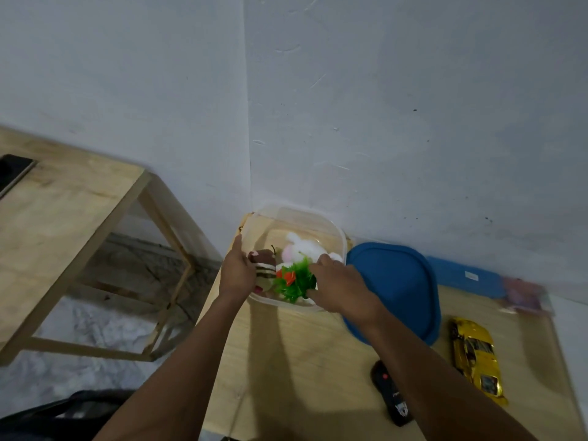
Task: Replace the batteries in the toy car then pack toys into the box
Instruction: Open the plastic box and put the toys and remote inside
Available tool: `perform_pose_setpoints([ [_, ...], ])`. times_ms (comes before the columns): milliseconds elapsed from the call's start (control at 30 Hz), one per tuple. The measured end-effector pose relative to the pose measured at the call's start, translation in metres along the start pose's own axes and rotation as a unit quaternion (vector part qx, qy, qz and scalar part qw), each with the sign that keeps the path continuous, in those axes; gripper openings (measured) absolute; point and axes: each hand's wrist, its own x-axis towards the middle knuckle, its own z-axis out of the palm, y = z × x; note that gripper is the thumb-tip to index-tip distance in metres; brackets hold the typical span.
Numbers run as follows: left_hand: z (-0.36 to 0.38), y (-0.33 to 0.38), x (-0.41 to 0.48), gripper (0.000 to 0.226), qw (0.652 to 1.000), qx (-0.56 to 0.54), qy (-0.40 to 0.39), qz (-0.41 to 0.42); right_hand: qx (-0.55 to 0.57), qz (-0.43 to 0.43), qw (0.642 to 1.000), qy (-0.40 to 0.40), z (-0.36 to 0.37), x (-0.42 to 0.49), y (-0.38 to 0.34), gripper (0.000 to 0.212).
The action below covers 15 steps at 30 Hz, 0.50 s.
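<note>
I see both hands reaching into the clear box (334, 237), which stands on the table (302, 361) in the corner by the wall (381, 106), at about 12 o'clock from me. My left hand (237, 272) is at the 9 o'clock side of the box, with the thumb up along the rim and the fingers curled around a striped brown plush (264, 265). My right hand (339, 286) comes over the 4 o'clock rim; its fingers are closed on a green plastic plant (294, 281) with orange flowers, which lies inside near the front wall. Behind the plant, at 12 o'clock inside the box, lies a white and pink plush (300, 249). The blue lid (397, 281) lies flat on the table just beside the box, at 3 o'clock from it. The yellow car (477, 358) is on the table well apart from the box, at about 4 o'clock, untouched. The black remote (389, 393) lies near my right forearm, at 5 o'clock from the box. A second wooden table (63, 218) stands at 9 o'clock
</note>
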Motion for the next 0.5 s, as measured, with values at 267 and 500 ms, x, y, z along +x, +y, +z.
perform_pose_setpoints([
  [267,0.001,-0.004,0.003,0.053,1.000,0.001,0.002,0.009,0.163,0.083,0.982,0.047,0.031,0.004,-0.021,0.020],
  [500,0.000,-0.001,0.001,0.054,1.000,0.009,-0.001,0.000,0.225,0.082,0.971,0.020,0.014,0.000,-0.005,0.033],
])
